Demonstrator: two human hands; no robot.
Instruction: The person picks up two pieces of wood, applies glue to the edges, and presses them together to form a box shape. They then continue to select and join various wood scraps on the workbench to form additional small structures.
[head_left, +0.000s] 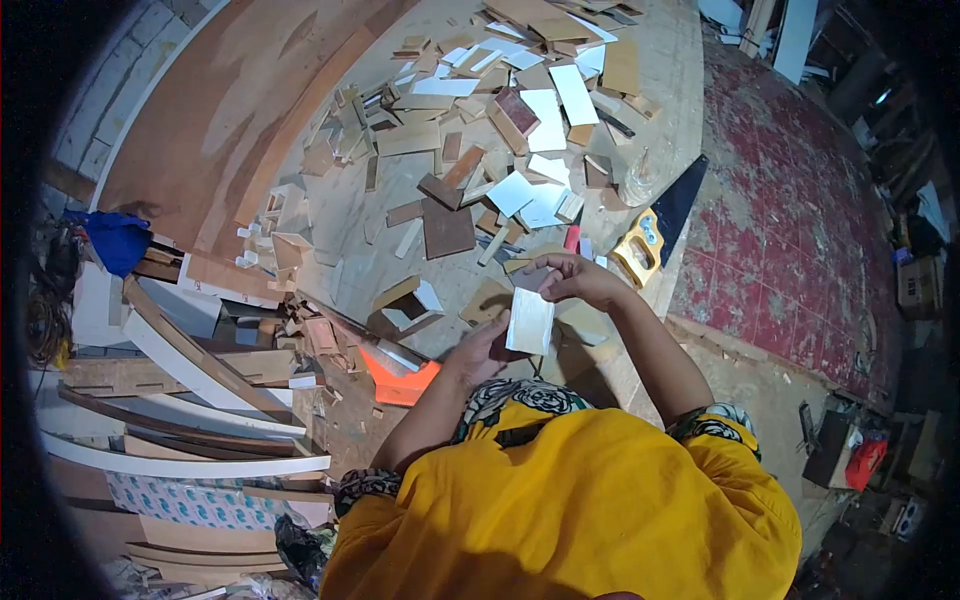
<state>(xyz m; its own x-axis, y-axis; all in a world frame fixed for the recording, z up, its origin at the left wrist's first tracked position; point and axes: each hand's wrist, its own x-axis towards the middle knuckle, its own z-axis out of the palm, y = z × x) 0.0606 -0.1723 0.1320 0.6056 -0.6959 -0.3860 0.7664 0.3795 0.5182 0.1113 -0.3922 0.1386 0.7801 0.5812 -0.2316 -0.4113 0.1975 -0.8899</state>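
Note:
Between my two hands is a small pale rectangular piece [530,321], light-coloured on the side facing up. My left hand [482,350] holds it by its left edge, fingers closed against it. At its upper right corner, my right hand [575,280] grips it with bent fingers. Just left of my left hand, a small open wooden box frame [408,303] lies on the work surface. A brown square board [448,228] and a white piece [511,193] lie beyond my hands.
A handsaw with a yellow handle [638,248] lies to the right, near a clear jar [637,187]. An orange-handled saw [400,379] is at the left. Many wood offcuts [408,137] are scattered ahead. Curved strips [190,460] are stacked at lower left.

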